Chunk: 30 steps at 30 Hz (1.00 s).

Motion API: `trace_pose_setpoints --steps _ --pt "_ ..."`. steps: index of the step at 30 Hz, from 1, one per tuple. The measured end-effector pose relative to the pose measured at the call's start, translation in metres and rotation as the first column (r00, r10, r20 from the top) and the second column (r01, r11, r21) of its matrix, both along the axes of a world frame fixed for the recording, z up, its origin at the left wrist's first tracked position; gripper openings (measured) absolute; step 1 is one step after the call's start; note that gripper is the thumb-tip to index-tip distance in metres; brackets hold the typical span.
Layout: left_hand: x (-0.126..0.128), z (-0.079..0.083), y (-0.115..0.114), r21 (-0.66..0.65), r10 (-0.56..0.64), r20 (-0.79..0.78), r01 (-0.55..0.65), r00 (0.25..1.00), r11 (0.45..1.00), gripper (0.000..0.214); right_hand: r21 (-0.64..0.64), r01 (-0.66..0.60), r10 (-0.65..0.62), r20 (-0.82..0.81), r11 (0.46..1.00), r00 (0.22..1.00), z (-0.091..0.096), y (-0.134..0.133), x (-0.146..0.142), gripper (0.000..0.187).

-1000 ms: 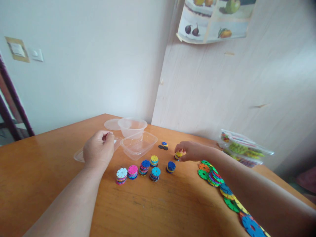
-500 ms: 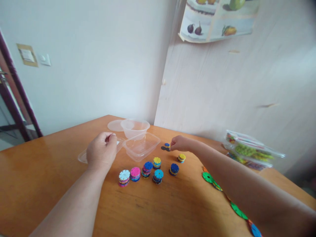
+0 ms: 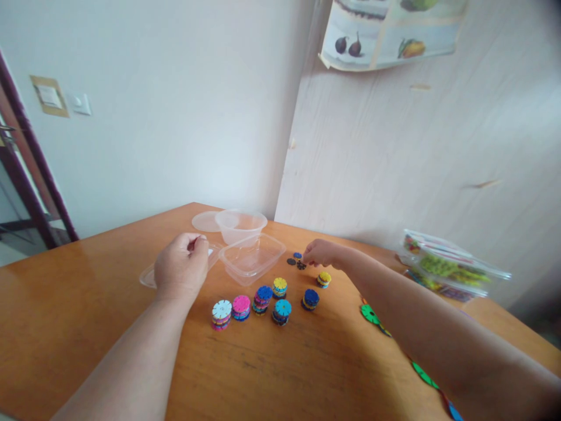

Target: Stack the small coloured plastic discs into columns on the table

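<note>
My left hand (image 3: 180, 266) is closed, thumb against the curled fingers, in front of a clear lid (image 3: 148, 277). What it may hold is hidden. My right hand (image 3: 319, 254) reaches to the far side of the table with its fingers pinched. Just beside those fingertips lie a blue notched disc (image 3: 298, 255) and two dark ones, the nearer dark disc (image 3: 301, 265) almost at the fingers. Stacks of notched plastic discs stand between the hands: white-topped (image 3: 221, 310), pink-topped (image 3: 241, 305), blue-topped (image 3: 263, 294), light-blue-topped (image 3: 282, 308), navy-topped (image 3: 311, 298) and two yellow-topped, one (image 3: 324, 278) below my right hand.
A clear rectangular tub (image 3: 252, 266) stands between my hands, a round tub (image 3: 241, 225) and round lid (image 3: 204, 221) behind it. Filled clear boxes (image 3: 447, 263) are stacked at the right. A row of joined discs (image 3: 370, 314) runs under my right forearm.
My right hand has drawn slightly right, away from the small discs. The yellow piece beside the blue disc no longer shows, and the dark discs are more exposed. My left hand keeps its pose.
</note>
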<state>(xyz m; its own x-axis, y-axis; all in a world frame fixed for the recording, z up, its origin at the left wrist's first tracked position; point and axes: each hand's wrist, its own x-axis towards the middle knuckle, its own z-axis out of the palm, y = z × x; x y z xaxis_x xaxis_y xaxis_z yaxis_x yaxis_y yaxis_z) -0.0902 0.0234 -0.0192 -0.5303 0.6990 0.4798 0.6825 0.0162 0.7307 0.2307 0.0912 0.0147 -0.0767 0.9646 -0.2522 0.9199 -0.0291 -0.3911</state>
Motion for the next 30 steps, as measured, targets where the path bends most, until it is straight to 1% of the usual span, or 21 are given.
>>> trace_pose_setpoints --steps 3,5,7,9,13,16,19,22,25,28,29,30 --pt "0.000 0.001 0.000 -0.009 -0.001 0.005 0.001 1.000 1.000 0.030 0.000 0.029 -0.028 -0.102 1.000 0.994 0.005 -0.007 0.017 0.015" --pt "0.001 0.001 0.000 -0.008 -0.002 0.009 0.002 1.000 1.000 0.029 -0.011 0.043 -0.044 -0.200 0.999 0.979 0.009 -0.013 0.031 0.019" --pt "0.001 0.002 0.000 -0.009 0.002 0.007 -0.001 1.000 1.000 0.030 -0.049 0.059 -0.072 -0.342 0.997 0.937 0.013 -0.021 0.044 0.022" --pt "0.000 0.002 0.000 -0.014 0.005 0.001 -0.005 1.000 1.000 0.031 -0.089 0.058 -0.091 -0.435 0.994 0.896 0.015 -0.030 0.054 0.024" --pt "0.000 0.001 0.001 -0.019 0.009 -0.003 -0.009 1.000 1.000 0.031 -0.137 0.054 -0.114 -0.479 0.989 0.871 0.015 -0.044 0.064 0.020" --pt "0.000 0.001 0.001 -0.018 0.005 0.007 -0.004 1.000 1.000 0.031 -0.141 0.059 -0.119 -0.462 0.988 0.879 0.012 -0.049 0.066 0.019" --pt "0.001 0.001 0.001 -0.010 -0.001 0.018 0.002 1.000 1.000 0.031 -0.112 0.062 -0.100 -0.373 0.992 0.922 0.011 -0.049 0.067 0.019" --pt "0.001 0.002 0.000 -0.007 0.002 0.013 -0.002 1.000 1.000 0.031 -0.036 0.101 -0.107 -0.267 0.994 0.958 0.011 -0.045 0.067 0.015" --pt "0.001 0.002 0.000 -0.009 0.006 0.002 -0.006 1.000 1.000 0.030 0.058 0.112 -0.097 -0.224 0.992 0.970 0.013 -0.038 0.059 0.011" --pt "0.001 0.002 0.000 -0.015 0.015 -0.001 -0.015 1.000 1.000 0.030 0.133 -0.005 0.019 -0.107 0.991 0.994 0.013 -0.027 0.038 0.009" --pt "0.001 0.002 0.000 -0.016 0.017 -0.001 -0.017 1.000 1.000 0.030 0.142 -0.079 0.084 -0.033 0.987 0.996 0.012 -0.023 0.028 0.010" --pt "0.001 0.002 0.000 -0.017 0.017 -0.001 -0.017 1.000 1.000 0.030 0.140 -0.102 0.103 0.000 0.985 0.995 0.011 -0.018 0.019 0.010"
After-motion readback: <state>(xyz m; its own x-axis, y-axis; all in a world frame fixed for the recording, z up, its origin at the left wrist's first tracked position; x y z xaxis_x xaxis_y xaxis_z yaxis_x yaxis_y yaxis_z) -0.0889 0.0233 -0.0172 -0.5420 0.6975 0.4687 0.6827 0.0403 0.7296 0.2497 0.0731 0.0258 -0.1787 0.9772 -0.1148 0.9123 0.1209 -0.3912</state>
